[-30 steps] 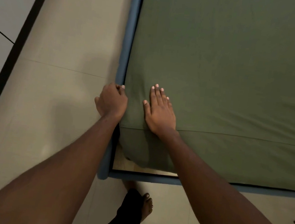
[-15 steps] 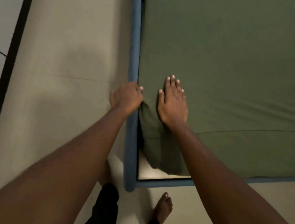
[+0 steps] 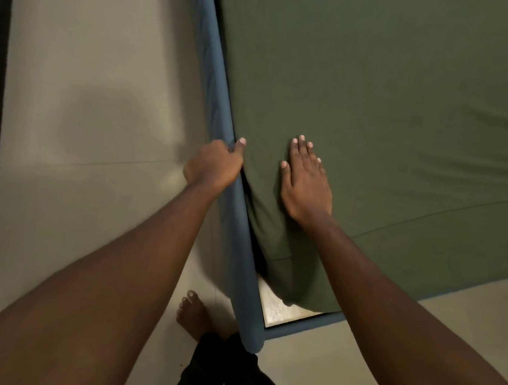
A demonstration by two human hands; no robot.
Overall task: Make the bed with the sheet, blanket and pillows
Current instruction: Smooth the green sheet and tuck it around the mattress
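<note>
Head view, nearest first: bare foot [image 3: 192, 315] on the floor [image 3: 97, 111] beside the bed frame [image 3: 241, 238] corner. Further up, left hand [image 3: 214, 164] curled over the side rail, thumb against the green sheet [image 3: 384, 96], remaining fingers hidden; cannot tell whether pinching cloth. Just beyond, right hand [image 3: 305, 185] flat, fingers straight, pressing the sheet onto the mattress edge. Since a second ago: both shifted along the rail, away from the corner, corner cloth drawn down. Looks like side tucking under way, sheet stage nearly done; blanket and pillows nowhere in view.
</note>
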